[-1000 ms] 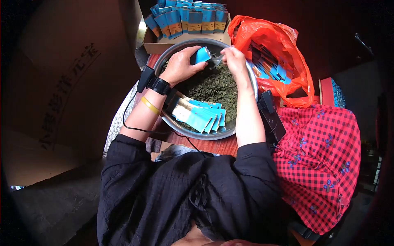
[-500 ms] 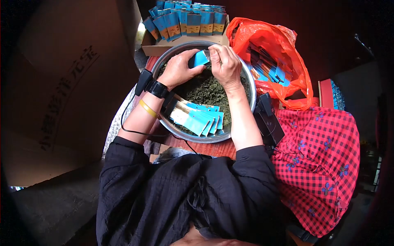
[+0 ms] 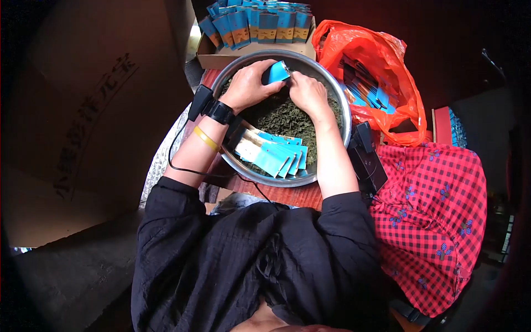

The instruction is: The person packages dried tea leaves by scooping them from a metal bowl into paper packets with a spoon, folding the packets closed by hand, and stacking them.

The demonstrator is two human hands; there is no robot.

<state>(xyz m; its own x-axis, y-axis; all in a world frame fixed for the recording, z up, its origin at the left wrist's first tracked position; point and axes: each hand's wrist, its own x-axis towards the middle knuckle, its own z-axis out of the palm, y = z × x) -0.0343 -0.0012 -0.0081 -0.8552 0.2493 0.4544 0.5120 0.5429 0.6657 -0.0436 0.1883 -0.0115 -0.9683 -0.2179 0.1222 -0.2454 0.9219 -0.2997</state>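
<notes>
My left hand grips a small blue packet over the far half of a metal basin. The packet tilts with its light-edged end to the right. At that end is my right hand, its fingers curled and closed; what they pinch, if anything, is hidden. Dark green dried leaves fill the basin below both hands. Several blue and pale packets lie fanned out on the leaves at the near side of the basin, close to my left wrist.
Behind the basin, a cardboard box holds rows of blue packets. An open red plastic bag with more packets stands at right, above a red checked cloth. A large carton is at left. A black cable crosses my left forearm.
My right hand has moved lower, its fingers now curled down beside the packet's end. My left hand still holds the packet, slightly turned. The whole view has shifted a little.
</notes>
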